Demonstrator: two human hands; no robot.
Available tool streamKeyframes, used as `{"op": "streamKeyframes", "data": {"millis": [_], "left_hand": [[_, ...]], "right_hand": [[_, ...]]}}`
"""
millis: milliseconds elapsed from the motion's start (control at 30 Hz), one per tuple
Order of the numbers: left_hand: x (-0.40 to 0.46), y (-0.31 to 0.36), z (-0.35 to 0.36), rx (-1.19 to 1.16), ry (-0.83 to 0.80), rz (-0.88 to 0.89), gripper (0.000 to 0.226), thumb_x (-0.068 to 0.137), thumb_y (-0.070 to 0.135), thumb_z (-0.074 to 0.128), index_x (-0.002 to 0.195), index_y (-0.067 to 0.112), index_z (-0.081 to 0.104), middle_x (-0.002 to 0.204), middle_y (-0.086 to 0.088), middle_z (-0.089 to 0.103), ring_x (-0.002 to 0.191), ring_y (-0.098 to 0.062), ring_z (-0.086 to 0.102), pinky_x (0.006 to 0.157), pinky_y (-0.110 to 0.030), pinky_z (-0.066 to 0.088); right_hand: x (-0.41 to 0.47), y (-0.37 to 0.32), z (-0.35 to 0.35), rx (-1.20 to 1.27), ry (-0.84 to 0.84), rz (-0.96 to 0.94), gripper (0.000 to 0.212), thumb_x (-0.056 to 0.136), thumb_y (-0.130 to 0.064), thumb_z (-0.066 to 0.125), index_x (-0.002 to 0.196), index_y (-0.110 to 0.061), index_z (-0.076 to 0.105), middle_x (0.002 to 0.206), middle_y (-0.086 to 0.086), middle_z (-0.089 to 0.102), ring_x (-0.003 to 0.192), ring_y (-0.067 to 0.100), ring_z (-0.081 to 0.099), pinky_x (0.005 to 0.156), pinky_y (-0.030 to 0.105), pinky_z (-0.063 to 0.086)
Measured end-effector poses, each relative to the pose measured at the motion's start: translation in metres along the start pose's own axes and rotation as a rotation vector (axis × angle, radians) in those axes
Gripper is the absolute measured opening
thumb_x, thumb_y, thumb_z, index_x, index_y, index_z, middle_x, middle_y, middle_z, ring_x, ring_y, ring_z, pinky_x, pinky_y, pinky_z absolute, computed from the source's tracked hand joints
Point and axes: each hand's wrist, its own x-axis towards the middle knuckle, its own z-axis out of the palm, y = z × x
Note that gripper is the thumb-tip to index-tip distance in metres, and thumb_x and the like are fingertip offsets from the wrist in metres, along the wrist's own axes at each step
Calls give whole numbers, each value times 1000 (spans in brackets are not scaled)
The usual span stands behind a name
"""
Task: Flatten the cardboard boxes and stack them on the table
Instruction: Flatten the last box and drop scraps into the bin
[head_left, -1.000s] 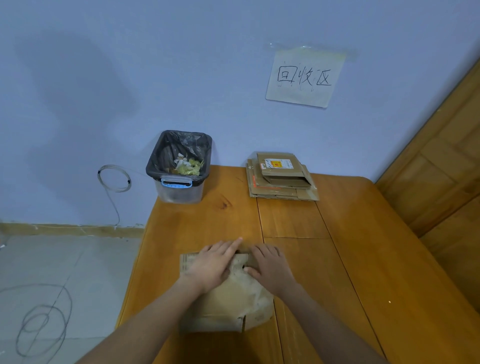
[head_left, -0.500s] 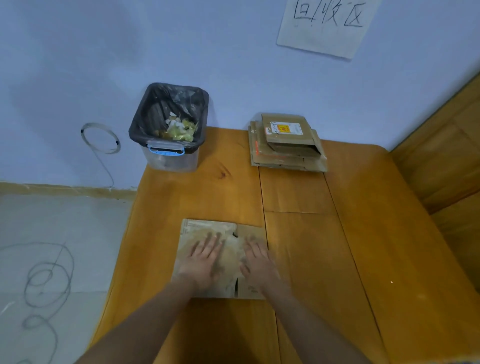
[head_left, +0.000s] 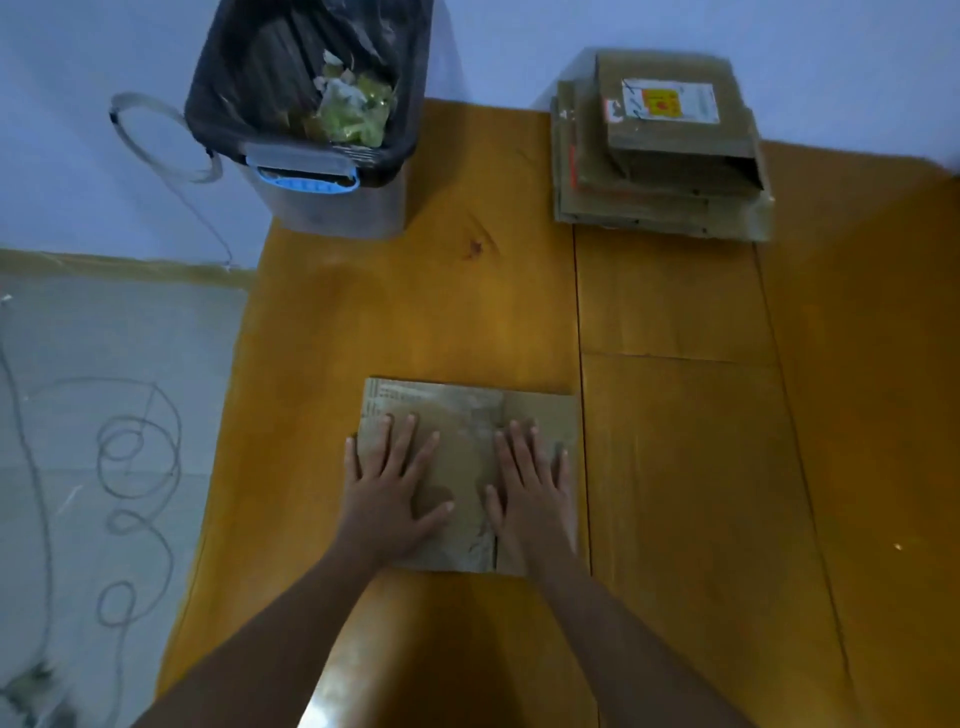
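both hands (head_left: 395, 493) (head_left: 530, 493) pressing flat cardboard (head_left: 467, 415), fingers straight, lined bin (head_left: 332, 208) holding what looks like scraps (head_left: 350, 111)

brown cardboard (head_left: 462, 415), orange-brown table (head_left: 675, 467), black-lined bin (head_left: 311, 104), blue latch (head_left: 306, 183)

home room, wooden table (head_left: 467, 312), waste bin (head_left: 311, 119)

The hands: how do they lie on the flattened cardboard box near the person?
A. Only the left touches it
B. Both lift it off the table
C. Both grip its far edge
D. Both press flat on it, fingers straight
D: the left hand and the right hand lie side by side, fingers spread, flat on the cardboard box, which lies on the table.
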Motion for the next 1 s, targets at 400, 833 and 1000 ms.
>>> {"op": "streamKeyframes", "data": {"millis": [400,833,1000], "left_hand": [[0,-3,6,-28,6,-53,87,80,83,18,152,38,2,162,5,-10,149,-20,-14,113,-64,0],[-33,-14,-4,-246,-23,-127,83,86,68,38,155,29,13,158,11,-22,147,-26,-18,116,-52,17],[-38,-9,1,-286,-7,-197,80,88,63,51,153,29,22,163,3,-6,148,-36,-8,117,-56,19]], "right_hand": [[2,5,11,17,-23,10,67,94,-50,19,152,-19,5,160,-2,3,147,22,-4,116,51,6],[-40,27,4,241,-61,324,70,94,-61,33,153,-30,9,160,-7,-4,146,25,-7,116,53,-4],[-38,11,2,317,-37,336,68,95,-57,36,152,-26,14,161,-7,3,146,26,-4,118,48,4]]}}
